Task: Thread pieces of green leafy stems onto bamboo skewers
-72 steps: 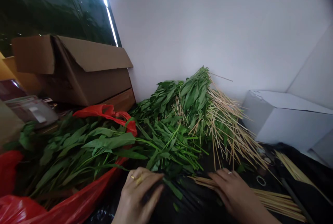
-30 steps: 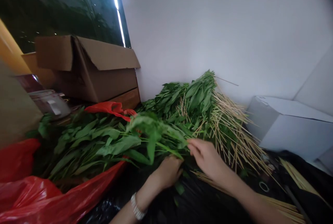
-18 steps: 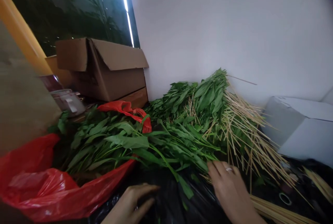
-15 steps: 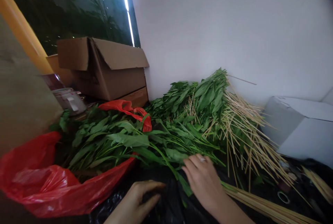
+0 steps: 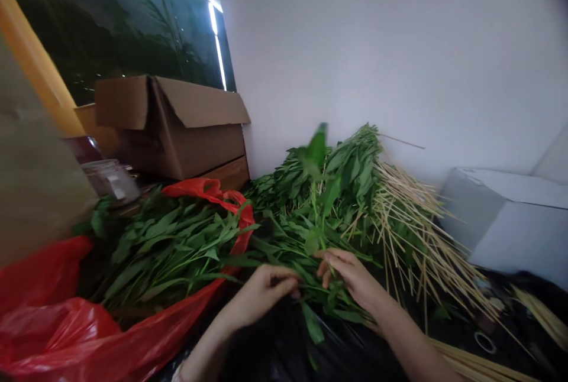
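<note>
My right hand (image 5: 350,278) pinches a leafy green stem (image 5: 316,207) that looks like water spinach and stands upright, its top leaves blurred. Just left of it, my left hand (image 5: 266,293) has its fingers curled and thumb pressed in, close to some loose leaves; what it grips, if anything, is hidden. More loose greens (image 5: 284,246) lie beyond both hands on black plastic (image 5: 275,346). At the left, an open red plastic bag (image 5: 146,346) holds a heap of leafy stems (image 5: 164,252).
Against the white wall (image 5: 377,45) is a pile of leafy bunches (image 5: 355,169) with thin pale sticks (image 5: 408,216) jutting rightward. More sticks (image 5: 474,364) lie at lower right. A white box (image 5: 510,216) stands right, a cardboard box (image 5: 195,145) back left, beside a clear jar (image 5: 110,181).
My right hand has lifted a leafy stem upright from the loose greens. My left hand has moved up and right, toward the right one, and its fingers have curled in.
</note>
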Available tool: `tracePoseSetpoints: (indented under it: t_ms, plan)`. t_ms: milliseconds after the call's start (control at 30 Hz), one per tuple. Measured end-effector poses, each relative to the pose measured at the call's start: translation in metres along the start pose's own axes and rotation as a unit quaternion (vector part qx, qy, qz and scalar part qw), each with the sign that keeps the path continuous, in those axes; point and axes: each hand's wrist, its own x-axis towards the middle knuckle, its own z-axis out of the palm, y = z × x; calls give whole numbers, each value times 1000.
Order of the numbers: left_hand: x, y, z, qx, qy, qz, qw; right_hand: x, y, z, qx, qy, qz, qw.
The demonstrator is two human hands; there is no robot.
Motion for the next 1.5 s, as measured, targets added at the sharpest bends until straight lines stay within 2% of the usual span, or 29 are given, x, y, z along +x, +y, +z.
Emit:
tracePoseSetpoints:
  t_ms: [100, 167, 300, 367, 433, 533, 633, 733, 800, 900, 1000, 1100, 1167, 1233, 1400, 1433, 1500]
  plan:
    - [50, -4, 2, -57, 122, 16, 991, -6, 10, -7, 60, -36, 20, 997]
    - [77, -7, 10, -106, 172, 19, 979, -6, 17, -8, 80, -52, 29, 995]
    - [105, -14, 27, -167, 150, 21, 974, -5, 24, -11, 82, -76, 48, 993]
    - [106, -18, 30, -240, 138, 11, 961, -7, 22, -16, 106, -73, 60, 990]
    - [103, -21, 30, -330, 134, -7, 934, -11, 17, -25, 173, -49, 70, 981]
    - [97, -25, 27, -412, 143, -27, 900, -16, 11, -37, 245, -10, 46, 968]
    - [93, -27, 27, -441, 152, -29, 884, -18, 9, -35, 208, -27, 30, 977]
    - [92, -28, 30, -449, 166, -29, 877, -21, 5, -20, 151, -25, 20, 988]
    - [91, -28, 33, -432, 174, -28, 884, -24, 0, -9, 124, 21, 2, 992]
    - [89, -28, 36, -372, 158, -9, 915, -28, -7, -6, 103, 109, -20, 989]
    - [87, -27, 36, -305, 110, 31, 946, -31, -9, -21, 178, 188, -31, 965]
    - [85, -27, 29, -255, 82, 18, 963, -36, -6, -47, 244, 238, -24, 940]
    - [86, -27, 22, -250, 117, 9, 961, -40, -1, -62, 263, 257, -26, 930]
    - [88, -28, 16, -265, 185, 20, 946, -44, 3, -71, 281, 264, -25, 922]
    - [91, -31, 5, -319, 308, 42, 895, -47, 4, -73, 372, 272, -19, 887]
    - [91, -30, 3, -336, 313, 41, 888, -48, 3, -73, 381, 275, -25, 882]
    - [88, -26, -1, -386, 273, 33, 881, -48, 2, -73, 383, 269, -33, 883]
